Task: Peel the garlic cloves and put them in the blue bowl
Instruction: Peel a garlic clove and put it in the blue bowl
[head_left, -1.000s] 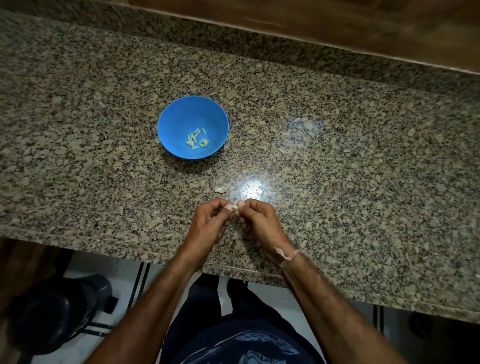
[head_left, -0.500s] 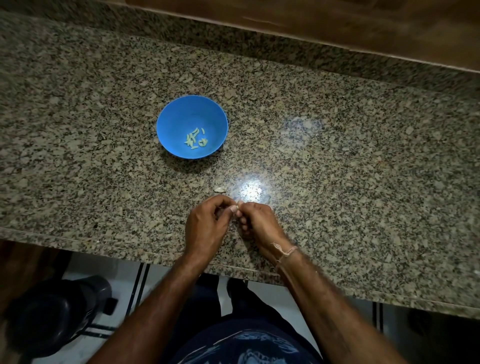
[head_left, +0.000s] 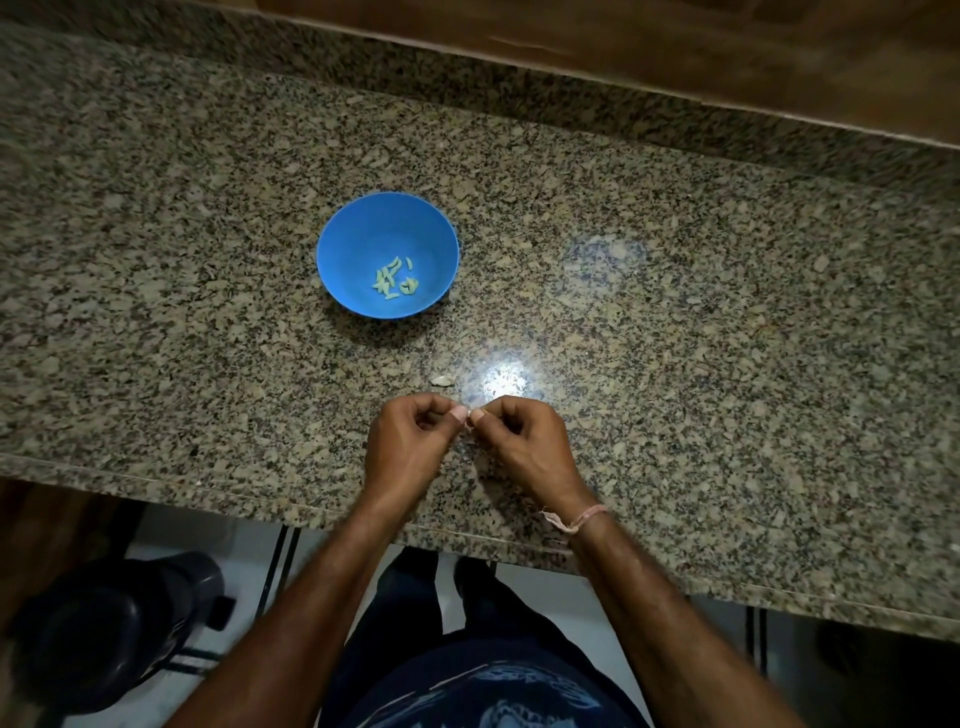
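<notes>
Close to the near edge of the granite desk (head_left: 727, 364), both hands work over the stone, the forearms crossing that edge from below. The left hand (head_left: 410, 441) and the right hand (head_left: 524, 441) meet thumb to thumb, their fingers (head_left: 426, 410) curled in tight, and between the thumb tips they pinch a small pale garlic clove (head_left: 469, 422); most of it is hidden, so how much skin it bears cannot be told. A thread band (head_left: 576, 522) circles the right wrist.

Bare stone runs wide to the right of the hands and to the left as well, and back as far as the raised granite strip under the wooden wall (head_left: 675, 47). Just beyond the hands lies a small pale piece (head_left: 441, 381), clove or skin I cannot tell, beside a bright glare spot.

Further back and a little left stands the blue bowl (head_left: 337, 234), upright, well apart from the hands. On its bottom lies a small cluster of peeled cloves (head_left: 392, 283), pale and greenish. Below the desk edge, a dark object (head_left: 104, 634) sits on the floor.
</notes>
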